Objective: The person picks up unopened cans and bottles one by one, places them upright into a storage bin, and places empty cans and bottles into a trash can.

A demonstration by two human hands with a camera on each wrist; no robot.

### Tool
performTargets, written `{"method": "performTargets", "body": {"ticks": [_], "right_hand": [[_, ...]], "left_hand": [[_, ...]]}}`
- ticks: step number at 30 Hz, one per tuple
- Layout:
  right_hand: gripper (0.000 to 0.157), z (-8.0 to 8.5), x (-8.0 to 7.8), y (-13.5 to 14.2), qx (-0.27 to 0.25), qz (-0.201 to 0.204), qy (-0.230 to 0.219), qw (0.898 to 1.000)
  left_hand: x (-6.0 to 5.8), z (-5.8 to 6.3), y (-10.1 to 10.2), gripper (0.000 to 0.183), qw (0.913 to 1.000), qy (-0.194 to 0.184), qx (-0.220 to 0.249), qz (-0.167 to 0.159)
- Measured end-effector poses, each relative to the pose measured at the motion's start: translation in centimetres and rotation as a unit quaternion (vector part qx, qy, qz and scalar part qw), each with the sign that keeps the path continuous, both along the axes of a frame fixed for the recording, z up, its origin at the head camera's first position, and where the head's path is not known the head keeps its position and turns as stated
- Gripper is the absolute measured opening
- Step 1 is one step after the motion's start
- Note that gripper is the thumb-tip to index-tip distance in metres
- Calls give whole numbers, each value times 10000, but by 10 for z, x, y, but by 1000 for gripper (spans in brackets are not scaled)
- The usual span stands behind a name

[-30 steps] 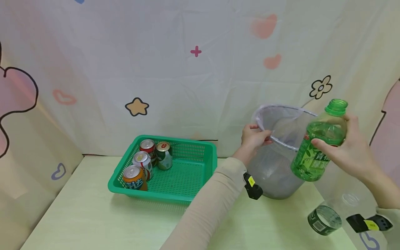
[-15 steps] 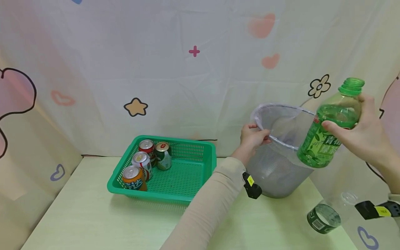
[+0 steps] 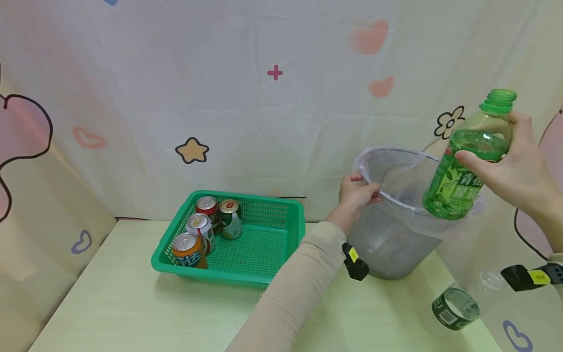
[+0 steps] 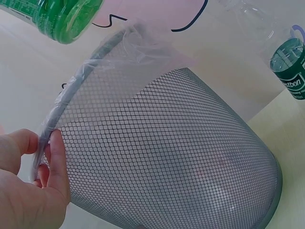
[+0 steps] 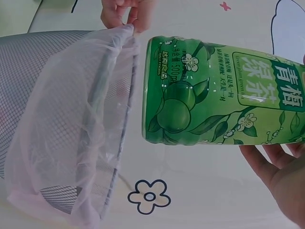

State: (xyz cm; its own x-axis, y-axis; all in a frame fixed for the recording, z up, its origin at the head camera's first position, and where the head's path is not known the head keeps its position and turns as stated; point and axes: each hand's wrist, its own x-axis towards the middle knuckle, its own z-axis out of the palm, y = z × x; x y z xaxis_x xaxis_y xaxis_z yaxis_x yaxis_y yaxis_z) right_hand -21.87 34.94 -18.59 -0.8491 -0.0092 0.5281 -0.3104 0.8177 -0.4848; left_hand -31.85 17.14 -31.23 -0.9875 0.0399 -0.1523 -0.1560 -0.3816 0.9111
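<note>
My left hand [image 3: 358,195] pinches the near left rim of a grey mesh wastebasket [image 3: 387,244], thumb on one side and fingers on the other. A thin translucent bin liner [image 5: 57,124] is folded over that rim. In my right hand [image 3: 519,166] is a green tea bottle [image 3: 459,181], gripped around its upper body with the thumb in front. The bottle has no cap, leans a little to the right and is partly full. Its base is over the right side of the basket's opening, close above the liner in the right wrist view.
A green plastic basket [image 3: 264,249] with several drink cans [image 3: 189,249] along its left side stands on the table [image 3: 132,313]. A clear bottle with a dark green label [image 3: 457,308] lies at the table's right edge. A patterned curtain [image 3: 246,98] hangs behind.
My right hand has lifted the green tea bottle up and to the right, uncovering more of the wastebasket's rim and liner. The left hand keeps its hold on the rim.
</note>
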Motion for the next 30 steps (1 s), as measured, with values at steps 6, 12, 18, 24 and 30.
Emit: {"method": "performTargets", "body": {"ticks": [6,12,18,24,30], "right_hand": [[74,8,-8,-3,-124,177,39,9998],[75,14,-14,-4,-131,34,-145,9998],[75,19,-20,-4,-78,-142,-291,9994],[77,23,-26,-9,-26,-316,-452,9985],[77,26,-31,-11,-80,-344,-558,9978]], "left_hand": [[-1,0,0,34,10000,0,61,3],[0,0,0,34,10000,-12,73,10],[0,1,0,34,10000,-42,80,-8],[1,1,-1,34,9999,-25,114,4],[2,0,-1,34,10000,-20,70,-10]]}}
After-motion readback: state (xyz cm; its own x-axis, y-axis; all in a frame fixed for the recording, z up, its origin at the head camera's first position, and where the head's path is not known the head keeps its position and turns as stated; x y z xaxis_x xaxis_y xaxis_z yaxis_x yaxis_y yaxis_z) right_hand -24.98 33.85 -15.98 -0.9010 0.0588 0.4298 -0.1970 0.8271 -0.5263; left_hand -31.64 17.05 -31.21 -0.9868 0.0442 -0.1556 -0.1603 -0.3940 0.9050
